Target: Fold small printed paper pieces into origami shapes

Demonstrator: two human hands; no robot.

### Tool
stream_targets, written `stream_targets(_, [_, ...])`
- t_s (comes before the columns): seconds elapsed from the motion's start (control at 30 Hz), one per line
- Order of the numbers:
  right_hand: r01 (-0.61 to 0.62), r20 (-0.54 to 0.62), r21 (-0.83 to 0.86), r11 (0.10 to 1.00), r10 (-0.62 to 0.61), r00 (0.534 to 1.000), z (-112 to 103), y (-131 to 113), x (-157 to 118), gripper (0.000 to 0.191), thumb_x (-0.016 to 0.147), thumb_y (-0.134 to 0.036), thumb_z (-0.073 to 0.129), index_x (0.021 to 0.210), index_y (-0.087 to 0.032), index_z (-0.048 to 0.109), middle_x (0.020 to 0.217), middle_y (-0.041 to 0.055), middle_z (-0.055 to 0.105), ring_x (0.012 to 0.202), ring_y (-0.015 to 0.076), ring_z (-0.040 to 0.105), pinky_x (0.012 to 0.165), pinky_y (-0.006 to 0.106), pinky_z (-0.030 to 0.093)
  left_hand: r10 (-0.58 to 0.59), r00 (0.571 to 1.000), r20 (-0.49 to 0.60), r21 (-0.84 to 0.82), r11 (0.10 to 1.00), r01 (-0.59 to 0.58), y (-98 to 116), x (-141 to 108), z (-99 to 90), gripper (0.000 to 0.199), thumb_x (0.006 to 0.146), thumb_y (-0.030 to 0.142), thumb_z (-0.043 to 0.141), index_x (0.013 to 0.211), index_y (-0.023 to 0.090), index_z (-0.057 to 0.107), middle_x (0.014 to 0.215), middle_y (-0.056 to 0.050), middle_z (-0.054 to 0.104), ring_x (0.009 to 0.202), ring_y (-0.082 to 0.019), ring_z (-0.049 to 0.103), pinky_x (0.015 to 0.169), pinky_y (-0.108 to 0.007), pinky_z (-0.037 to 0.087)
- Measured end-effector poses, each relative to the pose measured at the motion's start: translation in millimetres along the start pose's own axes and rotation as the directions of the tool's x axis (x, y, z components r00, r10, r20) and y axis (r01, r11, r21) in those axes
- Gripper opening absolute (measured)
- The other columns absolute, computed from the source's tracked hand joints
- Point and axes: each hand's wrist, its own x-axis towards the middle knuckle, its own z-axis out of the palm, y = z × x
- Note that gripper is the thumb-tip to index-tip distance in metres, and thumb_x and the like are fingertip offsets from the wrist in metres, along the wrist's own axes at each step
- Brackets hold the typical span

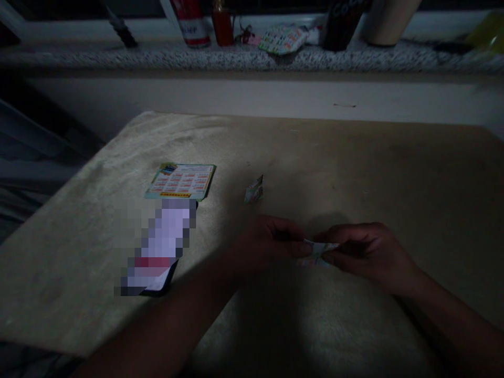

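Between my two hands is a small printed paper, pale with coloured marks. My left hand pinches its left end between thumb and fingers. At the right end, my right hand is closed on the same paper in a pinch. A small crumpled or folded paper piece lies on the table beyond my left hand. Further left lies a flat printed card with rows of orange and white print. The dim light hides the fine folds of the held paper.
A phone with a lit, blurred screen lies left of my left forearm on the cloth-like table top. Behind, a speckled windowsill holds a red can, a small red bottle, a crumpled printed paper and dark and beige containers.
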Motion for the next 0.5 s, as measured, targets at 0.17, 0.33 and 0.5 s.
stream_targets(0.17, [-0.043,-0.007,0.011,0.999,0.043,0.999,-0.5,-0.1,0.7,0.008,0.078,-0.028,0.08,0.077,-0.02,0.077,0.074,0.0037,0.074,0.063,0.0151,0.066,0.055,0.025,0.053,-0.009,0.998,-0.057,0.046,0.999,0.012,-1.6,0.6,0.6,0.022,0.073,0.03,0.082,0.082,0.012,0.073,0.075,-0.001,0.068,0.069,-0.011,0.06,0.067,-0.023,0.045])
stream_targets(0.33, [-0.041,-0.017,0.028,0.999,0.042,0.999,1.2,-2.1,1.1,0.006,0.077,-0.024,0.08,0.076,-0.019,0.076,0.066,0.0008,0.069,0.056,0.011,0.06,0.051,0.022,0.048,0.025,0.997,-0.072,0.156,0.988,-0.014,-3.2,1.1,2.8,0.022,0.075,0.031,0.08,0.081,0.012,0.072,0.072,0.0,0.066,0.067,-0.011,0.058,0.064,-0.023,0.042])
stream_targets(0.5, [-0.027,-0.017,0.052,0.998,0.028,0.999,3.8,-4.9,1.4,0.007,0.075,-0.023,0.08,0.074,-0.018,0.075,0.064,0.0002,0.067,0.054,0.0097,0.058,0.049,0.02,0.047,-0.019,0.998,-0.056,-0.089,0.996,0.014,-8.4,3.1,5.2,0.019,0.07,0.027,0.083,0.079,0.013,0.074,0.072,0.0,0.069,0.068,-0.011,0.061,0.068,-0.025,0.044])
